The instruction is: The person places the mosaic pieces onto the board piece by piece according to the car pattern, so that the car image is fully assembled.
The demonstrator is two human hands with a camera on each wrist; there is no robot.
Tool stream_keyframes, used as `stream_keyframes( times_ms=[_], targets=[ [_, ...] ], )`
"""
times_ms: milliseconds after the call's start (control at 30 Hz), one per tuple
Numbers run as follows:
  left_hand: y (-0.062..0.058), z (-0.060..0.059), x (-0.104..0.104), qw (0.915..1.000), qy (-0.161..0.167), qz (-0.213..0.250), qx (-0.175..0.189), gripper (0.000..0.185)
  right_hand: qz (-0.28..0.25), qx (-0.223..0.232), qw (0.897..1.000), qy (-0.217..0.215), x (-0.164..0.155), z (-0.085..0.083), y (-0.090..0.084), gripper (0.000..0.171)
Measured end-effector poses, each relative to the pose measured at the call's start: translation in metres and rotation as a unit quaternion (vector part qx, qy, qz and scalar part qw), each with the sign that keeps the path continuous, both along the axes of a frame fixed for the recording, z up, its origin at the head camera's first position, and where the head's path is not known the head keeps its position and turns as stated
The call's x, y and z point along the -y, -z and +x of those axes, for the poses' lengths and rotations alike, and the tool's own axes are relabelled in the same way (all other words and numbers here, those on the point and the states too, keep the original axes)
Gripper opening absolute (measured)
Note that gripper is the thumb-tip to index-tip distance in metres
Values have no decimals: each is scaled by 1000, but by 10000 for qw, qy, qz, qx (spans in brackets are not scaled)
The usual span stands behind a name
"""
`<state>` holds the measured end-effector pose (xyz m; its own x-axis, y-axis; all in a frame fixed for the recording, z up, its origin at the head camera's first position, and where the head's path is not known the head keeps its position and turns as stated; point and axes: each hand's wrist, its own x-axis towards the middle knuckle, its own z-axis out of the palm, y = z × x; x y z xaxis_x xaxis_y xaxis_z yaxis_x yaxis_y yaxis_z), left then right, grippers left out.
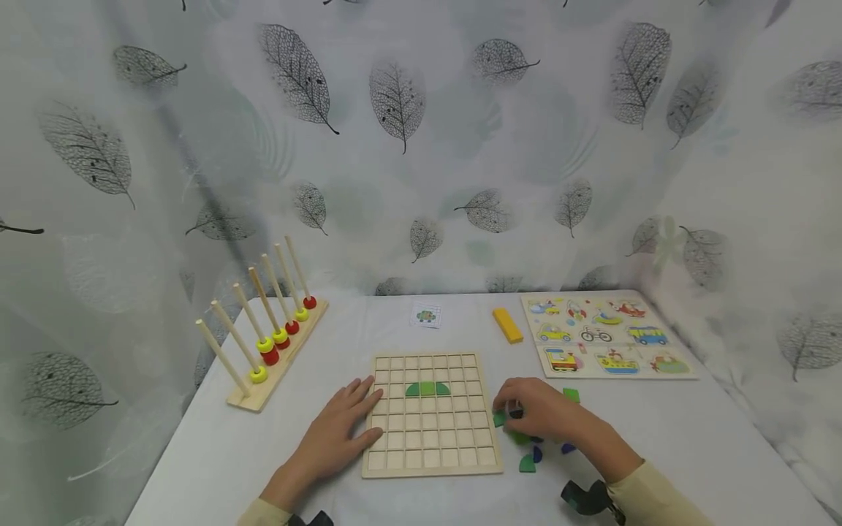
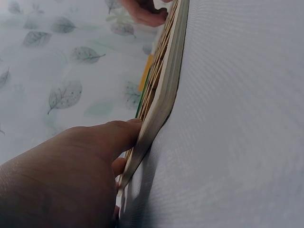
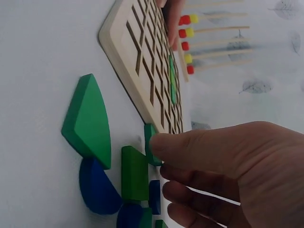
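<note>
Reaching with the right hand (image 1: 541,410) into the loose pile of green and blue pieces (image 3: 102,161) just off the right edge of the wooden grid board (image 1: 430,415), thumb touching a small green piece (image 3: 151,144) beside the board's edge; fingers curling, grasp not yet plainly closed. Steadying the board's left edge with the left hand (image 1: 342,431), fingers flat and relaxed. Lying already in the grid's upper middle, a green half-round (image 1: 427,389). Probably picking the following piece; needing next a firm pinch, a lift, and lining up with the cells.
</note>
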<state>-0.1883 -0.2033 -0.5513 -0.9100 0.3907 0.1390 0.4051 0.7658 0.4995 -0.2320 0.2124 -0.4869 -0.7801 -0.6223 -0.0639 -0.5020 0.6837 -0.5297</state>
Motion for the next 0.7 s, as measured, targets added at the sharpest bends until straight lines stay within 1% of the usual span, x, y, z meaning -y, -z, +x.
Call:
stream_keyframes(
  times_ms=[67, 167, 400, 533, 700],
  targets=[
    [0, 0, 0, 10000, 9, -22, 30, 69, 32, 81, 10000, -15, 0, 1, 3, 24],
    [1, 1, 0, 10000, 8, -51, 59, 69, 10, 86, 9999, -57, 0, 1, 6, 25],
    [-1, 0, 0, 10000, -21, -31, -34, 69, 128, -275, 9995, -82, 1, -2, 8, 23],
    [-1, 0, -1, 10000, -18, -43, 6, 69, 224, -325, 9992, -15, 2, -3, 8, 21],
    [-1, 1, -2, 10000, -30, 36, -62, 68, 85, -352, 9993, 18, 1, -4, 7, 19]
  ],
)
